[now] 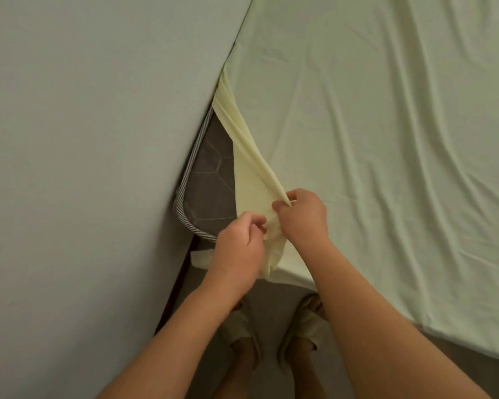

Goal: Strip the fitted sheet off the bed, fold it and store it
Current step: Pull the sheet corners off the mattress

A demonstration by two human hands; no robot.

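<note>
A pale yellow-green fitted sheet (372, 139) covers the bed across the right of the head view, creased but mostly flat. Its near left corner is peeled back, baring the grey quilted mattress (211, 180) with striped piping along its rounded corner. My left hand (238, 251) is shut on the bunched corner fabric at the mattress edge. My right hand (303, 214) pinches the folded sheet edge just to the right of it, fingers closed on the cloth. The two hands almost touch. A loose strip of sheet hangs below the mattress corner.
A plain wall (84, 139) fills the left and stands tight against the mattress side. My feet in pale slippers (308, 321) stand on the floor at the bed's near edge, in a narrow gap between wall and bed.
</note>
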